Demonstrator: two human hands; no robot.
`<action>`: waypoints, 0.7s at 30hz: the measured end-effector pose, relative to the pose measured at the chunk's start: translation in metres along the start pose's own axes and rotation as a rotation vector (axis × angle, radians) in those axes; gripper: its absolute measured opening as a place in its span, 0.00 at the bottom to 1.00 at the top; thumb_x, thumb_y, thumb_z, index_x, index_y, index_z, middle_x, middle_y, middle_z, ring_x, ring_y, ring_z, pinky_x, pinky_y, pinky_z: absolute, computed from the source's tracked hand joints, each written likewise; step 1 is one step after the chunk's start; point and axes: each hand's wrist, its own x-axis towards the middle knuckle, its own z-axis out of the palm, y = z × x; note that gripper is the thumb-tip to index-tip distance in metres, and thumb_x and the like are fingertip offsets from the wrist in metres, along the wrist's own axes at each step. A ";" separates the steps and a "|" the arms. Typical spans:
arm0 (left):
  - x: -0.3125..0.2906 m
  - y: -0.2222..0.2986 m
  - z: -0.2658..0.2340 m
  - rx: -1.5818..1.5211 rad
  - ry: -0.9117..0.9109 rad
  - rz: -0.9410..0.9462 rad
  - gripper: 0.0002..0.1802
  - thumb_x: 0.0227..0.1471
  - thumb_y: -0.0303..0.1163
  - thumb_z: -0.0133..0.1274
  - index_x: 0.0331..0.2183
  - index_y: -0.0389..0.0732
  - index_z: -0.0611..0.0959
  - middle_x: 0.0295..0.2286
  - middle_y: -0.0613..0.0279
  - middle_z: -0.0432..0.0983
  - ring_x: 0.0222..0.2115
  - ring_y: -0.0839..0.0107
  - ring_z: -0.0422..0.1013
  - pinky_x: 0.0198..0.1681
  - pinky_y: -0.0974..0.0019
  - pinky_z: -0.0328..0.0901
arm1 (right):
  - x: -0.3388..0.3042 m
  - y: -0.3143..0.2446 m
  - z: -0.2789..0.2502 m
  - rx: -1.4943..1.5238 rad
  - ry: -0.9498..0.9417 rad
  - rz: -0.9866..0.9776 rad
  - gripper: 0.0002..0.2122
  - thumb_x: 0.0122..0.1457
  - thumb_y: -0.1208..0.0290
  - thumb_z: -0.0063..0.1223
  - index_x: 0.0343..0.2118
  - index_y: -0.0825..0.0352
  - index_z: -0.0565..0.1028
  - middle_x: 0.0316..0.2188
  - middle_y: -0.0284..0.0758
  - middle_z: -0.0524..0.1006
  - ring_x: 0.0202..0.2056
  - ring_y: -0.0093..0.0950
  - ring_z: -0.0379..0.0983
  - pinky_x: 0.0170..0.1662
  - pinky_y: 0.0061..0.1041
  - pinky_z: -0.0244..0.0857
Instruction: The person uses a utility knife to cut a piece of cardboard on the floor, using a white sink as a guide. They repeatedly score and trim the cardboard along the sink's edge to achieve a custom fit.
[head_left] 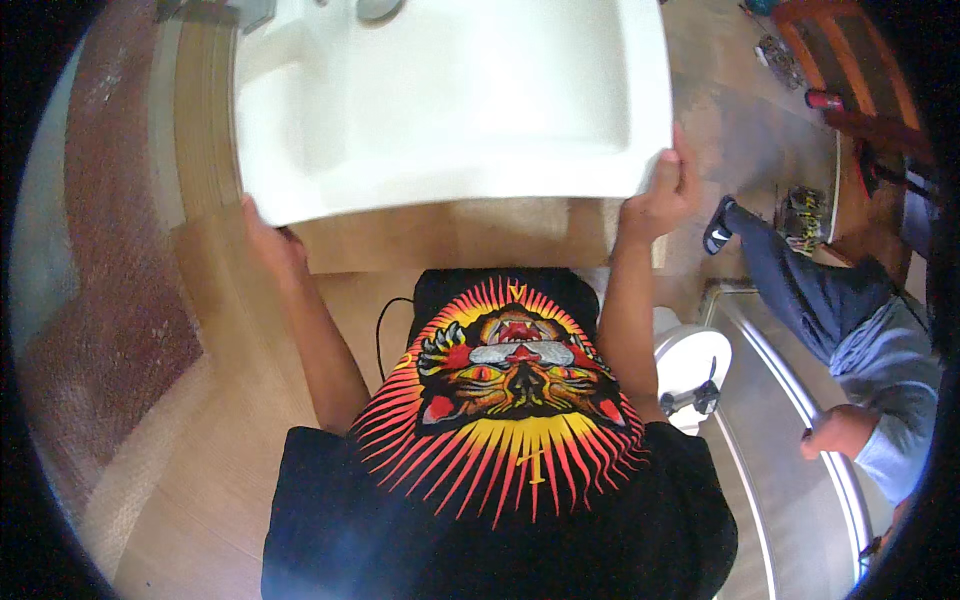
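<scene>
A wide white washbasin (450, 165) with a shallow recessed bowl fills the upper middle of the head view, and its far side runs out of the picture. A grey round fitting (380, 9) shows in the bowl near the top edge. My left hand (272, 240) is closed on the basin's near left corner, its fingers partly hidden underneath. On the opposite side, my right hand (662, 192) grips the right edge close to the near corner, fingers wrapped around the side. Both forearms reach forward, and the basin is slightly blurred.
Light wooden boards (380, 240) show below the basin. To the right, another person's hand (842, 432) rests on a shiny metal rail (790, 372). A small white basin with a tap (690, 360) stands beside my right arm. A reddish-brown rug (115, 290) lies left.
</scene>
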 end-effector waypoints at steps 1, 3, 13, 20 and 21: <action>0.003 -0.004 -0.004 0.011 -0.002 0.007 0.25 0.59 0.42 0.47 0.46 0.29 0.74 0.42 0.56 0.75 0.42 0.68 0.72 0.47 0.66 0.64 | -0.001 0.000 -0.003 -0.019 0.007 -0.022 0.14 0.59 0.70 0.46 0.42 0.74 0.76 0.37 0.41 0.77 0.39 0.29 0.73 0.42 0.28 0.66; 0.007 -0.009 -0.015 0.021 -0.049 0.040 0.25 0.59 0.42 0.48 0.47 0.28 0.74 0.43 0.55 0.75 0.43 0.67 0.71 0.49 0.65 0.63 | 0.001 0.001 -0.013 -0.059 -0.035 0.043 0.15 0.60 0.68 0.44 0.41 0.74 0.76 0.38 0.42 0.77 0.39 0.31 0.73 0.43 0.29 0.66; 0.011 -0.012 -0.062 0.279 -0.179 0.009 0.25 0.57 0.43 0.50 0.45 0.29 0.77 0.42 0.56 0.75 0.44 0.69 0.68 0.49 0.67 0.61 | -0.076 0.050 -0.119 -1.160 -0.462 0.002 0.26 0.50 0.55 0.62 0.40 0.77 0.70 0.29 0.48 0.75 0.32 0.44 0.71 0.41 0.36 0.65; 0.018 -0.024 -0.088 0.079 -0.262 -0.041 0.23 0.57 0.42 0.50 0.42 0.30 0.79 0.40 0.59 0.77 0.42 0.73 0.70 0.46 0.71 0.63 | -0.063 0.012 -0.111 -1.101 -0.648 0.442 0.25 0.48 0.62 0.63 0.43 0.76 0.69 0.32 0.47 0.77 0.34 0.36 0.75 0.39 0.31 0.67; 0.013 -0.024 -0.092 0.056 -0.246 -0.085 0.22 0.57 0.42 0.50 0.41 0.31 0.79 0.39 0.59 0.77 0.41 0.73 0.70 0.46 0.71 0.63 | -0.059 0.022 -0.139 -1.034 -0.734 0.475 0.24 0.48 0.63 0.62 0.43 0.75 0.70 0.31 0.45 0.77 0.33 0.35 0.76 0.37 0.30 0.68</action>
